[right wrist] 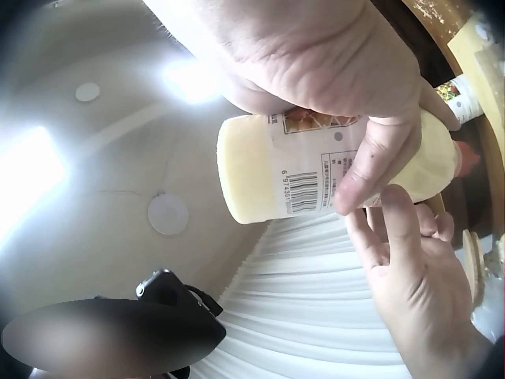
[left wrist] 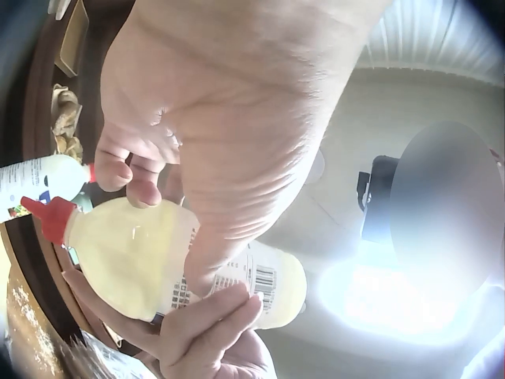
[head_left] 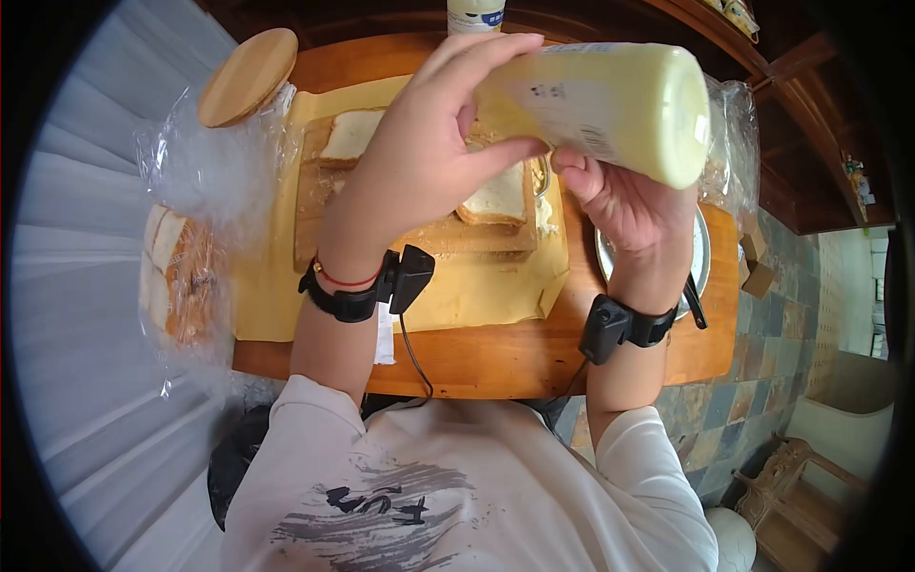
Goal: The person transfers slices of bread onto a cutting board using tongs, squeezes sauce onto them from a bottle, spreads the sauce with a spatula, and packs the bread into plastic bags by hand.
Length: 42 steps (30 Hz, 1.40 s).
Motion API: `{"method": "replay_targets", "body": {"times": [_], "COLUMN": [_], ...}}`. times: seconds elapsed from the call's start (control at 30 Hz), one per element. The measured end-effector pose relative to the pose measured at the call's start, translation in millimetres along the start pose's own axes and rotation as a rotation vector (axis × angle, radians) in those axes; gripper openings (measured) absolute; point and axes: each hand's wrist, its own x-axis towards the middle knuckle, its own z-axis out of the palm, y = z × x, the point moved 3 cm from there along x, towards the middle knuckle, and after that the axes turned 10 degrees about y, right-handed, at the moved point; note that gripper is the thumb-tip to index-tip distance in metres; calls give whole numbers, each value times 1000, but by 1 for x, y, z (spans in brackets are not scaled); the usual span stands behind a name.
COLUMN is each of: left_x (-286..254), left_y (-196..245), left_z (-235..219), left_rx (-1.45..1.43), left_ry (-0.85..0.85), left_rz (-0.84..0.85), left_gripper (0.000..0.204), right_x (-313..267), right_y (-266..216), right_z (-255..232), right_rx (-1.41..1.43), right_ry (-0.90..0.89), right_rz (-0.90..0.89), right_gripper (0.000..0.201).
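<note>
A squeeze bottle (head_left: 610,105) of pale yellow sauce lies tilted on its side, lifted above the table. Its red nozzle cap (left wrist: 55,219) shows in the left wrist view, pointing away from the person. My left hand (head_left: 429,143) holds the nozzle half, thumb against the label. My right hand (head_left: 639,205) grips the bottle from the other side, its thumb on the label beside the barcode (right wrist: 302,193). Below them, bread slices (head_left: 496,202) sit on a wooden cutting board (head_left: 419,238), partly hidden by the left arm.
Yellow paper (head_left: 467,296) lies beneath the board. A second bottle (head_left: 477,14) stands at the far edge. At left are a round wooden board (head_left: 250,76) and bagged bread (head_left: 176,276). A round dish (head_left: 702,253) and black handle (head_left: 696,303) lie near the right wrist.
</note>
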Motion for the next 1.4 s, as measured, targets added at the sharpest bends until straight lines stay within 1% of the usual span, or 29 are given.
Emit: {"method": "replay_targets", "body": {"times": [0.03,0.07,0.1,0.13,0.17,0.2,0.23,0.27,0.33,0.37,0.4,0.47,0.5,0.53,0.57,0.6,0.63,0.67,0.73,0.8,1.0,1.07,1.17,1.23,1.3,1.4], "left_x": [0,-1,-1,-1,-1,-1,-2,-2,-4,-5,-5,-6,-6,-7,-7,-7,-7,-7,-8,-8,-7,-7,-6,-6,-5,-5], "left_y": [-2,-5,-12,-16,-14,-13,-14,-15,-21,-25,-31,-39,-42,-44,-44,-43,-41,-38,-34,-35,-44,-43,-43,-45,-45,-45], "left_z": [1,0,-2,-3,-6,-7,-8,-6,-2,0,2,5,6,7,8,7,7,6,8,8,10,10,8,7,5,4], "left_rx": [-23,-26,-33,-39,-44,-81,-117,-119,-279,-280,-296,-313,-317,-321,-322,-212,-100,-101,-279,-269,-218,-194,-151,-108,-71,-28], "left_ry": [-14,-16,-26,-35,-35,-72,-109,-109,-11,-10,-5,-1,10,20,17,19,21,21,-54,-72,-88,-86,-86,-80,-86,-93], "left_rz": [-51,-49,-49,-49,-49,-169,-289,-288,-374,-372,-355,-338,-351,-365,-363,-302,-241,-241,-390,-395,-361,-355,-393,-332,-333,-324], "left_gripper": [70,70,66,63,63,60,56,56,48,48,48,47,47,47,47,46,45,45,43,42,38,38,39,39,38,37], "right_x": [-1,-3,-3,-4,-5,-5,-8,-8,-8,-11,-8,-1,4,4,4,5,6,7,7,5,5,7,10,11,12,12], "right_y": [2,3,4,4,4,5,9,8,5,7,13,22,22,22,22,22,21,19,17,15,15,15,14,15,16,18], "right_z": [4,5,5,8,14,22,30,29,28,30,28,21,16,16,16,16,13,8,6,10,16,15,8,6,5,7], "right_rx": [-92,-185,-267,-269,-384,-499,-726,-728,-956,-1078,-1080,-1502,-1551,-1552,-1611,-1670,-1670,-1643,-1615,-1610,-1774,-1773,-1769,-1768,-1796,-1810], "right_ry": [65,131,113,115,131,146,236,236,194,192,191,204,217,220,239,257,257,250,245,267,295,300,305,305,347,364], "right_rz": [-8,-18,-34,-38,-52,-66,-169,-169,-169,-200,-202,-625,-654,-657,-645,-632,-633,-656,-679,-621,-631,-616,-598,-593,-583,-583], "right_gripper": [56,52,56,56,56,56,55,55,54,51,51,50,52,52,51,49,49,46,44,37,35,35,34,33,32,30]}}
